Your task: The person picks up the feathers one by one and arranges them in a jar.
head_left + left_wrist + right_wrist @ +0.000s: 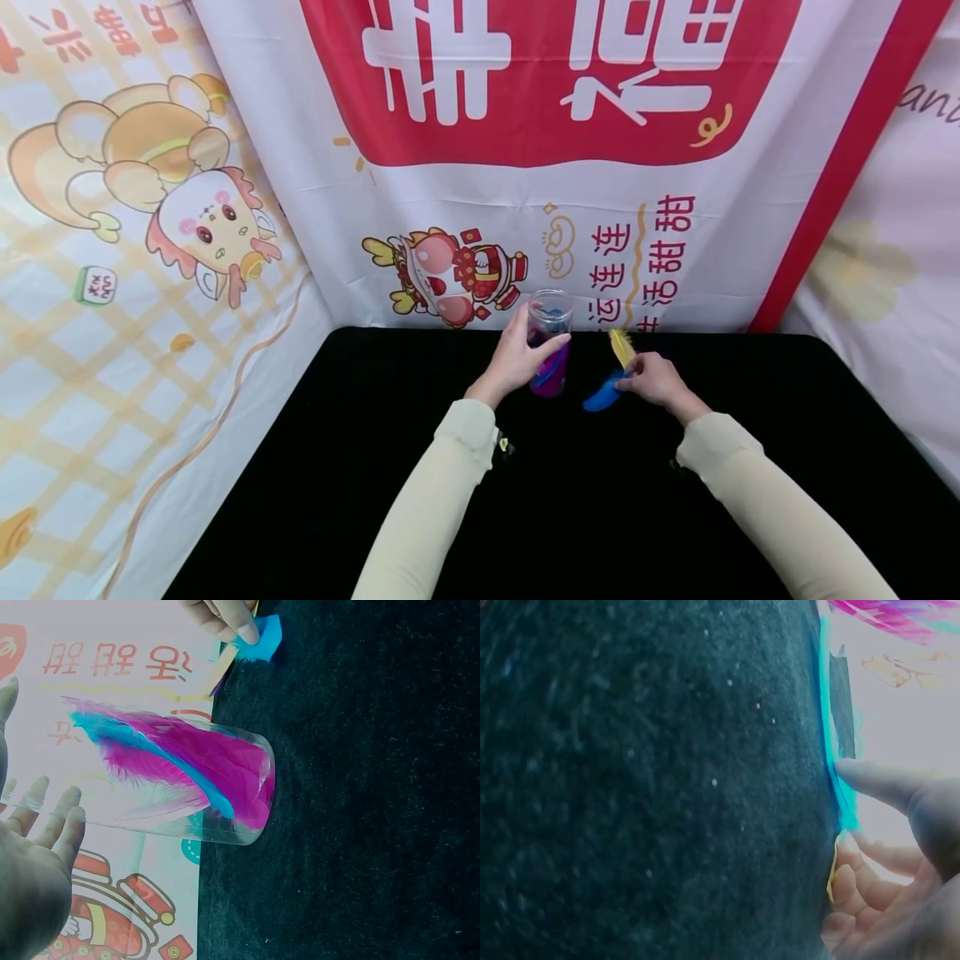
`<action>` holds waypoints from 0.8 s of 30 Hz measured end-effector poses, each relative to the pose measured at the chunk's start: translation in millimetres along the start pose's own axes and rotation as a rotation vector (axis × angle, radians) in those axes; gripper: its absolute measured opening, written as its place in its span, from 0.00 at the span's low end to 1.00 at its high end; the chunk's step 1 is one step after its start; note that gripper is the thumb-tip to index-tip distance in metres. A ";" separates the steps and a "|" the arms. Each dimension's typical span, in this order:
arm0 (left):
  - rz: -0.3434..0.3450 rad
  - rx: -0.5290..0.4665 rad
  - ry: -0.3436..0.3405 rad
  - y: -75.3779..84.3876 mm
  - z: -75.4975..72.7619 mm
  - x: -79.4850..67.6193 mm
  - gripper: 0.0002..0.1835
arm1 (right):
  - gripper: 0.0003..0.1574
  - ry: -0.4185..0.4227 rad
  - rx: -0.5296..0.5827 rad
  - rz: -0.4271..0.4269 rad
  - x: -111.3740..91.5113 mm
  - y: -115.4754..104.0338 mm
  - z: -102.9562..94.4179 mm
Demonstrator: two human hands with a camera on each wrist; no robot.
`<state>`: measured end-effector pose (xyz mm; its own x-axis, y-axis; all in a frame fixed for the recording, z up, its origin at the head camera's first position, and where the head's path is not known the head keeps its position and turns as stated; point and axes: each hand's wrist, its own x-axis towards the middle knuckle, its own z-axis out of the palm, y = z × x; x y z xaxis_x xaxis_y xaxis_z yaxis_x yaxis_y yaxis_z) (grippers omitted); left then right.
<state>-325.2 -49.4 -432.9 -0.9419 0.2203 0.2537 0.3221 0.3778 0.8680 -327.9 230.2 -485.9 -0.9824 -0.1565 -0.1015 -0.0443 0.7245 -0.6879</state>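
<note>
- blue feather in our grasp, we reach in from the near side: the pale left sleeve slants up to the right over the black table, and the pale right sleeve slants up to the left.
- our right hand pinches the blue feather between thumb and forefinger, the other fingers curled in; the feather juts out leftward, low over the table, though we cannot tell if it touches the cloth.
- we judge the step in hand to be taking up this feather; the next move would call for a light pinch, a gentle lift and a steady jar.
- to the left, our left hand wraps the upright clear jar, thumb across its near face, with magenta and blue feathers inside.
- a yellow feather points far from beside the right fingers; how firmly we hold it, we cannot tell.
- beyond the table's far edge hangs the printed cloth.
</note>
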 end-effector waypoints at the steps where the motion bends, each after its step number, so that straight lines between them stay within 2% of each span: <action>1: 0.002 -0.001 0.000 -0.2 0.2 0.0 0.42 | 0.19 0.004 0.004 0.004 0.1 -0.2 0.9; 9: 0.004 -0.004 -0.001 -0.4 0.5 -0.7 0.42 | 0.19 0.042 0.036 -0.003 0.6 4.1 3.3; 14: -0.003 0.001 -0.001 0.3 0.3 -0.8 0.43 | 0.20 0.098 0.059 -0.026 0.5 3.6 4.5; 24: -0.005 0.007 -0.005 1.7 -0.3 -0.3 0.43 | 0.19 0.103 0.249 0.011 1.3 -1.8 5.4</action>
<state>-324.3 -49.0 -431.4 -0.9430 0.2226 0.2472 0.3181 0.3856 0.8661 -328.1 225.0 -488.6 -0.9964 -0.0712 -0.0455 0.0002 0.5367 -0.8438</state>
